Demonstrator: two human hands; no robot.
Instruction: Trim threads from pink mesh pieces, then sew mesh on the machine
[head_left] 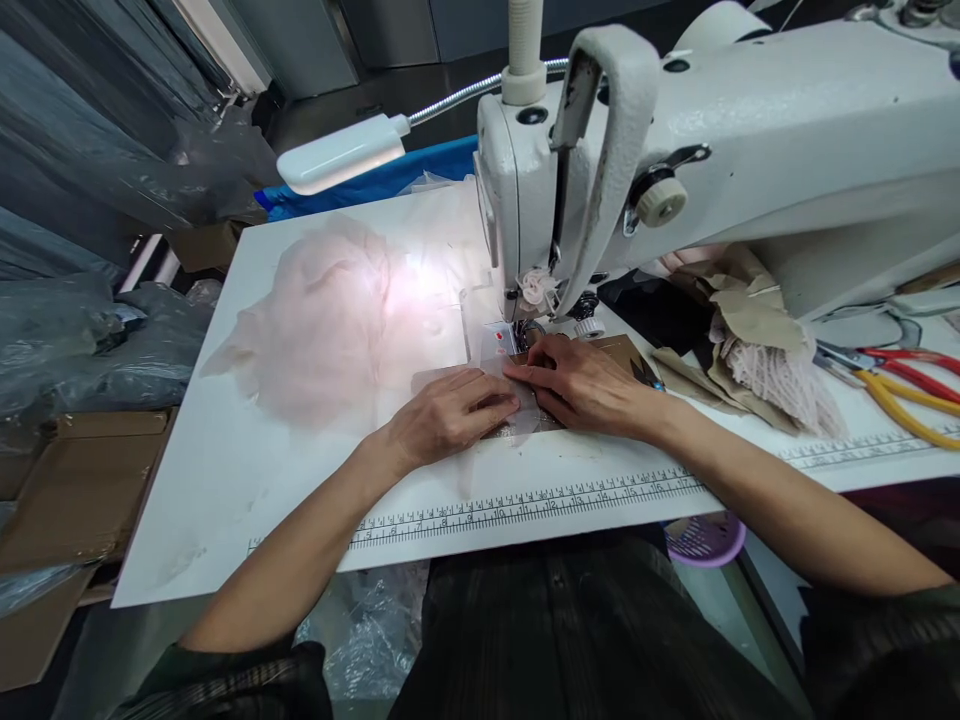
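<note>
Both hands rest on a brown paper piece (615,350) covered by thin sheer fabric, just in front of the presser foot (501,338) of a white sewing machine (750,130). My left hand (450,415) lies on the sheer layer with fingers curled and pressed down. My right hand (585,385) presses the brown piece, fingertips pinched at its left edge near the foot. A mound of pale pink tulle (330,320) lies to the left on the white table (225,480), lit by the machine lamp (341,155).
Brown paper scraps and a pink fringed piece (757,350) lie under the machine arm. Scissors with red and yellow handles (900,385) sit at the right. A printed ruler (525,505) runs along the table's front edge. Cardboard boxes (75,490) and plastic-wrapped bundles stand at the left.
</note>
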